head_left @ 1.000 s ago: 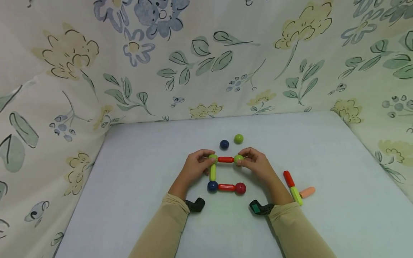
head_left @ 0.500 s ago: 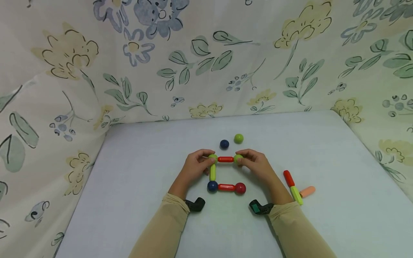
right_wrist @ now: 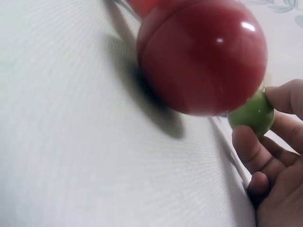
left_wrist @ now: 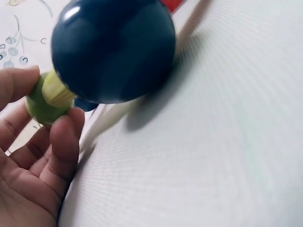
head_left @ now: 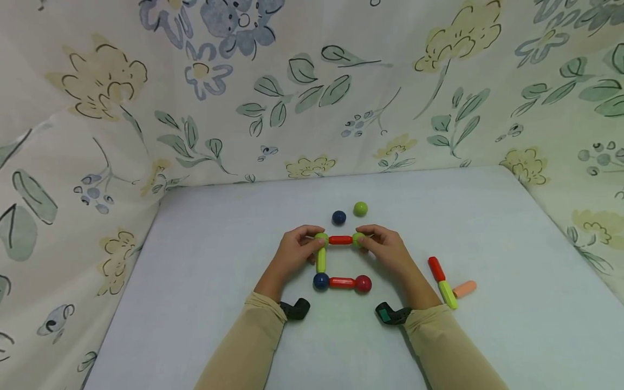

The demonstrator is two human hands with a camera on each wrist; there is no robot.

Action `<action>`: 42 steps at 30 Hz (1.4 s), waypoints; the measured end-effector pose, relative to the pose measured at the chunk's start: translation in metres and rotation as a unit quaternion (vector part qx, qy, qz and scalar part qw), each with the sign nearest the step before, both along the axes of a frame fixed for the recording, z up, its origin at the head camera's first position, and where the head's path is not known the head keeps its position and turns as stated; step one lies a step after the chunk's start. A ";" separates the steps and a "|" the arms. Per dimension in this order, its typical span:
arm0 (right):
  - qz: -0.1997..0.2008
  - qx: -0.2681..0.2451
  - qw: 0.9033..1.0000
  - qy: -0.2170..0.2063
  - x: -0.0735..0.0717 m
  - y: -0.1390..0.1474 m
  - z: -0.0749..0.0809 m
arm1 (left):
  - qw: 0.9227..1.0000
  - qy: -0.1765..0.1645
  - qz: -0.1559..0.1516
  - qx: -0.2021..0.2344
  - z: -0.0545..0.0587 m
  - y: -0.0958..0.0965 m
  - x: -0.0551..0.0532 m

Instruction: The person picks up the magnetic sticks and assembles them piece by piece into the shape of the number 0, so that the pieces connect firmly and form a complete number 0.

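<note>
My left hand (head_left: 298, 248) pinches a green ball (left_wrist: 43, 109) between thumb and fingers. From that ball a yellow-green rod (head_left: 321, 260) runs toward me to a dark blue ball (head_left: 321, 281), and a red rod (head_left: 340, 240) runs right to a second green ball (right_wrist: 253, 113). This second ball is pinched by my right hand (head_left: 385, 246). Nearer me, another red rod (head_left: 343, 283) links the dark blue ball to a red ball (head_left: 363, 285), large in the right wrist view. Together the pieces make three sides of a square, its right side having no rod.
Beyond the hands lie a loose dark blue ball (head_left: 338, 218) and a loose green ball (head_left: 361, 209) on the white table (head_left: 209, 303). Right of my right forearm, a red rod (head_left: 436, 269), a yellow-green rod (head_left: 447, 295) and an orange rod (head_left: 465, 289) touch end to side.
My right fingers have shifted slightly left and cover more of the right green ball. The left hand holds its place, and the joined pieces have barely moved.
</note>
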State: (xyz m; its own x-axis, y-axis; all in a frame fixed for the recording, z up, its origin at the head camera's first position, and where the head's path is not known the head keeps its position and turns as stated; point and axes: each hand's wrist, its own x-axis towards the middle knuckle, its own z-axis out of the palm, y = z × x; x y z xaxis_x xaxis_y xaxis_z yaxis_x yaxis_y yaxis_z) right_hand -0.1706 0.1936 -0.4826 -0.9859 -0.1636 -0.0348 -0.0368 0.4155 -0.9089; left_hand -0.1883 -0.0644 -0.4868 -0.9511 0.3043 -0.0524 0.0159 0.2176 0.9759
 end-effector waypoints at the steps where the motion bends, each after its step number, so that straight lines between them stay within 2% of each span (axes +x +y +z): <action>1: -0.002 0.003 1.000 -0.001 0.000 0.000 0.001 | 1.000 0.008 0.005 -0.011 0.000 0.001 0.000; 7: -0.005 0.018 1.000 -0.006 0.001 -0.002 0.001 | 0.996 0.041 0.032 -0.079 0.001 0.005 0.001; 15: -0.006 0.019 1.000 -0.008 0.001 -0.003 0.003 | 0.994 0.046 0.044 -0.088 -0.001 0.005 0.002; 18: -0.006 0.021 1.000 -0.006 0.001 -0.002 0.002 | 0.992 0.067 0.041 -0.097 0.000 0.005 0.002; 23: -0.007 0.031 1.000 0.000 0.000 -0.001 0.000 | 0.979 0.131 0.035 -0.149 -0.002 0.004 0.002; 26: -0.007 0.037 0.999 0.007 -0.001 -0.001 0.000 | 0.973 0.147 0.036 -0.173 -0.003 0.003 0.002; 28: -0.007 0.042 0.999 0.014 -0.001 -0.002 0.000 | 0.974 0.143 0.036 -0.173 -0.004 0.002 0.002; 36: -0.007 0.042 0.999 0.024 -0.001 -0.002 -0.001 | 0.985 0.104 0.034 -0.133 -0.005 0.001 0.002; 42: -0.006 0.037 0.999 0.021 -0.001 -0.001 -0.001 | 0.985 0.103 0.032 -0.132 -0.005 0.001 0.002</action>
State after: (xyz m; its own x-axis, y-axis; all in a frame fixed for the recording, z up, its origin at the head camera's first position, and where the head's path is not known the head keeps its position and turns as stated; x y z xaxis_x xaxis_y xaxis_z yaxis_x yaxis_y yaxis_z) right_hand -0.1721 0.1923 -0.4833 -0.9885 -0.1513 -0.0050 -0.0693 0.4815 -0.8737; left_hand -0.1864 -0.0632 -0.4922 -0.9667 0.2450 0.0741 0.1855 0.4710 0.8624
